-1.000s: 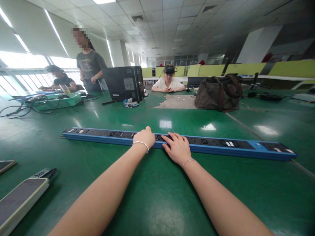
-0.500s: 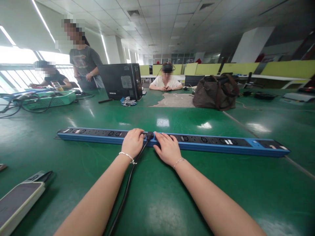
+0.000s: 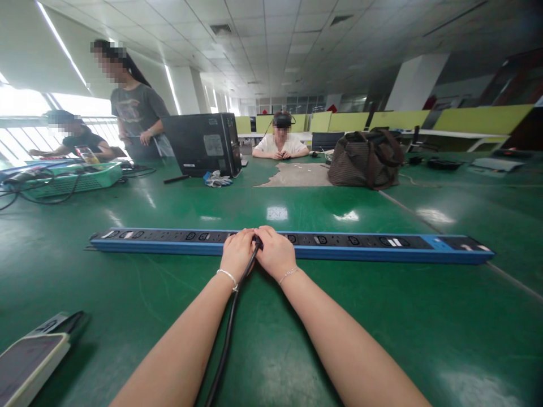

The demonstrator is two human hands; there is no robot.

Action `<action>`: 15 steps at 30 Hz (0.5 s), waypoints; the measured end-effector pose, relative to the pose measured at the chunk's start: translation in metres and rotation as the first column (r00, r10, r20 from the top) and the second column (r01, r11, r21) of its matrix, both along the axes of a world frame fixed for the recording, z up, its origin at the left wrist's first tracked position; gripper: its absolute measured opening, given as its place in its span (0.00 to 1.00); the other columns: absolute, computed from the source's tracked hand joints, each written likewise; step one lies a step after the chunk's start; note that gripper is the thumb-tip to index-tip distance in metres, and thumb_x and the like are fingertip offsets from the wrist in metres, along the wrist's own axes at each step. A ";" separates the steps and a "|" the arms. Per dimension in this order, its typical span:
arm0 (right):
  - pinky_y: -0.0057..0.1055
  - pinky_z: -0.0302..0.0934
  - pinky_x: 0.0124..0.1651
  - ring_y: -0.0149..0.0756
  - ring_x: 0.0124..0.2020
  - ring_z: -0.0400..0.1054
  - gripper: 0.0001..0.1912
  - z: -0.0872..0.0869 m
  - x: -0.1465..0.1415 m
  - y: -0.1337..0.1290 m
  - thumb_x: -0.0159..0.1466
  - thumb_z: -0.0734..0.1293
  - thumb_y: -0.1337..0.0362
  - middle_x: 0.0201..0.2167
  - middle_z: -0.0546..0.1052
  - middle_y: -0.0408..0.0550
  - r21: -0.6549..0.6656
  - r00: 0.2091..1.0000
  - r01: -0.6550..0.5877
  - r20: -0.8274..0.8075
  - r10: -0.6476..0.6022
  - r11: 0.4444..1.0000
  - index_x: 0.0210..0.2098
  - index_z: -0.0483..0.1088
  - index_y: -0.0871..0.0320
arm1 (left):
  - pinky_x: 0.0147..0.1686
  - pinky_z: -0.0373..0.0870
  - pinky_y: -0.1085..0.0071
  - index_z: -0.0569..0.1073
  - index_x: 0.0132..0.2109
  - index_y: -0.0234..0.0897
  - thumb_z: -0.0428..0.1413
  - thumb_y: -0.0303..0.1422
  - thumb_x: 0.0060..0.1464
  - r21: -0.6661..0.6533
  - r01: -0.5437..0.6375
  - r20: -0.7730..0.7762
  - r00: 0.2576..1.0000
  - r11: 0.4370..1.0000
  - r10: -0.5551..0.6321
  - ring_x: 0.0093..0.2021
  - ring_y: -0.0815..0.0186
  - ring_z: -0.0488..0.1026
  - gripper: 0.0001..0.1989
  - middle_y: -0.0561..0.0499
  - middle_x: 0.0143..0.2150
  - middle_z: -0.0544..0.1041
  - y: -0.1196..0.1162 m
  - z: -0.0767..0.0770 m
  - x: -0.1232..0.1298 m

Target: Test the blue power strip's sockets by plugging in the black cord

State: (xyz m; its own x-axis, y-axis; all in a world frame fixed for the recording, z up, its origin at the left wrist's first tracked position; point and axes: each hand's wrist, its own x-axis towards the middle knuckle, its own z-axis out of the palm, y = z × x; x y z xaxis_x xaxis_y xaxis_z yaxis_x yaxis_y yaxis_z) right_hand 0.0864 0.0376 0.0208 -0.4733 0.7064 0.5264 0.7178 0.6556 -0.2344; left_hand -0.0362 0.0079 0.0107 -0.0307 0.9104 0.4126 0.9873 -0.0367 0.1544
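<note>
A long blue power strip with black sockets lies across the green table in front of me. At its middle, a black plug on a thick power cord sits against the socket face; how deep it is in cannot be made out. My left hand closes on the plug from the left, its fingertips partly hidden. My right hand closes round it from the right, fingers curled over the top. The cord runs down between my forearms towards me.
A phone lies at the near left. Further back are a green basket of cables, a computer case, gloves and a brown bag. One person sits opposite; two others are at the left.
My right hand has moved left from the strip onto the plug, its fingers curling in. Both hands now meet around the plug. The view has shifted slightly.
</note>
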 end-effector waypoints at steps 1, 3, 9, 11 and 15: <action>0.28 0.62 0.47 0.33 0.46 0.68 0.17 0.001 0.001 0.000 0.63 0.58 0.61 0.51 0.71 0.47 -0.011 1.000 -0.004 0.001 0.004 1.000 0.50 0.67 0.53 | 0.56 0.56 0.66 0.66 0.54 0.36 0.41 0.30 0.59 0.002 0.001 0.001 1.000 1.000 -0.001 0.58 0.64 0.63 0.18 0.43 0.56 0.71 0.001 -0.001 -0.001; 0.27 0.64 0.44 0.33 0.45 0.68 0.17 0.003 0.003 0.001 0.62 0.58 0.60 0.52 0.70 0.45 -0.030 1.000 -0.023 0.009 0.023 0.999 0.51 0.66 0.51 | 0.56 0.56 0.65 0.66 0.54 0.36 0.42 0.31 0.59 0.012 0.006 0.005 1.000 1.000 -0.006 0.58 0.64 0.64 0.18 0.44 0.56 0.71 0.002 -0.003 -0.002; 0.28 0.65 0.43 0.34 0.47 0.67 0.19 0.002 0.011 0.002 0.62 0.59 0.60 0.53 0.69 0.45 -0.002 0.998 -0.054 0.043 0.054 0.999 0.53 0.64 0.51 | 0.56 0.56 0.64 0.67 0.53 0.40 0.45 0.33 0.58 0.028 -0.006 0.021 1.000 1.000 0.005 0.57 0.65 0.65 0.16 0.48 0.56 0.71 0.004 -0.006 -0.002; 0.29 0.64 0.46 0.34 0.48 0.67 0.19 0.000 0.011 0.001 0.62 0.58 0.61 0.54 0.68 0.46 0.020 0.997 -0.067 0.039 0.066 0.998 0.53 0.64 0.52 | 0.56 0.56 0.64 0.67 0.53 0.41 0.45 0.33 0.58 0.025 -0.007 0.039 0.999 1.000 0.006 0.57 0.65 0.64 0.16 0.48 0.56 0.71 0.004 -0.005 -0.001; 0.30 0.60 0.53 0.36 0.52 0.64 0.22 -0.007 0.009 0.001 0.63 0.57 0.63 0.57 0.66 0.50 0.061 0.997 -0.079 0.023 0.078 0.995 0.56 0.62 0.56 | 0.56 0.55 0.64 0.66 0.54 0.39 0.46 0.33 0.58 0.020 -0.014 0.068 0.998 1.000 0.013 0.57 0.64 0.64 0.17 0.47 0.56 0.71 0.003 -0.003 0.001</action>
